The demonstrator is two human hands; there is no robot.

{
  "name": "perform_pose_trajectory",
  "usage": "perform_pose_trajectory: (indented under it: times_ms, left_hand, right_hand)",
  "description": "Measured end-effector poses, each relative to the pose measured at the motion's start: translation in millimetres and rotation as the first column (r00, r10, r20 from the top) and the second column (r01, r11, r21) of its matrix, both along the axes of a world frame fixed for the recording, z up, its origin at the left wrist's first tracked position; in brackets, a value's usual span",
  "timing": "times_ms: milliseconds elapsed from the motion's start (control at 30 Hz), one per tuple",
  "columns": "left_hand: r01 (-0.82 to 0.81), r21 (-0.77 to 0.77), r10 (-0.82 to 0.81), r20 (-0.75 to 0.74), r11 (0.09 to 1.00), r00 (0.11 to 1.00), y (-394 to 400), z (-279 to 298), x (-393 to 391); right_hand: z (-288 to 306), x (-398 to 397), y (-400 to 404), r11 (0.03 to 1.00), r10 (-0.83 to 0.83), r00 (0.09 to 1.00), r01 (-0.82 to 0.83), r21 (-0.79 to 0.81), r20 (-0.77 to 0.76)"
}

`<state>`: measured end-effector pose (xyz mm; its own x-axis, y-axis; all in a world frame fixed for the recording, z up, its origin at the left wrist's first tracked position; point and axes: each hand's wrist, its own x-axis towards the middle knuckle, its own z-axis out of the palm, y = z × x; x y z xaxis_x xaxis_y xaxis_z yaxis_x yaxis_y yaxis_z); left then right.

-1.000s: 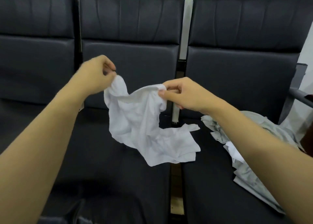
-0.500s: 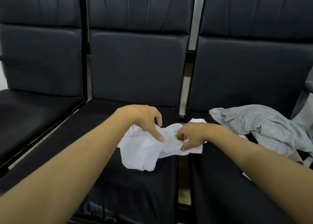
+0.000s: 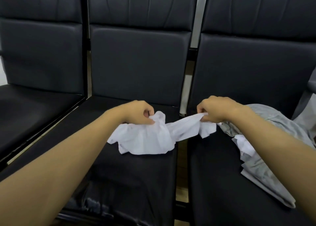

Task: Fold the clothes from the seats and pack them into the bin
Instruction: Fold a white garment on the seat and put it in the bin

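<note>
White garment point(image 3: 150, 138), crumpled, lies at frame centre on the middle seat point(image 3: 130, 174), its right end stretched across the gap toward the right seat point(image 3: 222, 183). Left hand point(image 3: 136, 113) and right hand point(image 3: 217, 108) each pinch an upper edge, fingers clamped on cloth. Grey garment point(image 3: 266, 157) lies heaped on the right seat, at right of frame.

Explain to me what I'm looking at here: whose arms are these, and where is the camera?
There is no machine here. A person wears a camera on the head, looking forward and down, so you see their own two bare arms. The left hand and right hand each pinch a crumpled white garment, stretching it between them over the middle seat of a row of black seats. A grey garment lies on the right seat. No bin is in view.
</note>
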<state>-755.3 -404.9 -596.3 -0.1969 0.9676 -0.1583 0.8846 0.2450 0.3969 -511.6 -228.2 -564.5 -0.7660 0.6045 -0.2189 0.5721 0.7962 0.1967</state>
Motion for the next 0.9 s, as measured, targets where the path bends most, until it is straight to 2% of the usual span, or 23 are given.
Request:
perform_pose_trajectory:
  times_ms: [67,167,233,300,433,500,633,800,900]
  left_hand:
    - [0.029,0.105,-0.038,0.081,0.994,0.996,-3.2,19.7,1.3]
    - [0.072,0.217,-0.119,0.208,0.973,0.971,-7.2,52.3,14.8]
    - [0.121,0.221,-0.176,0.252,0.968,0.952,-10.7,71.4,24.3]
    - [0.136,0.215,-0.188,0.244,0.967,0.951,-13.8,84.8,28.0]
    - [0.037,0.280,-0.094,0.194,0.959,0.977,-18.7,94.8,20.6]
    - [0.019,0.278,-0.080,0.211,0.961,0.974,-22.2,95.9,16.5]
    - [0.087,0.321,-0.166,0.225,0.943,0.960,-28.0,96.9,18.8]
    - [0.195,0.252,-0.264,0.280,0.948,0.923,-29.3,99.3,26.0]
    - [0.114,0.247,-0.197,0.340,0.962,0.920,-27.1,99.6,18.5]
  right_hand:
    - [5.8,-3.3,-5.7,0.998,-0.016,0.999,0.018,-0.065,0.027]
    - [30.5,-23.5,-40.6,0.955,0.099,0.967,-0.159,-0.251,-0.236]
    - [45.4,-38.2,-66.2,0.940,0.153,0.916,-0.251,-0.231,-0.371]
    - [53.9,-43.3,-79.2,0.929,0.148,0.888,-0.276,-0.247,-0.435]
    - [61.4,-33.6,-76.2,0.887,0.094,0.882,-0.284,-0.363,-0.462]
    - [62.1,-31.1,-74.1,0.882,0.086,0.855,-0.304,-0.360,-0.511]
    - [54.8,-35.0,-74.1,0.891,0.098,0.832,-0.318,-0.324,-0.547]
    - [47.3,-36.2,-71.8,0.891,0.138,0.794,-0.360,-0.275,-0.592]
    - [62.2,-27.0,-64.9,0.934,0.141,0.762,-0.314,-0.171,-0.632]
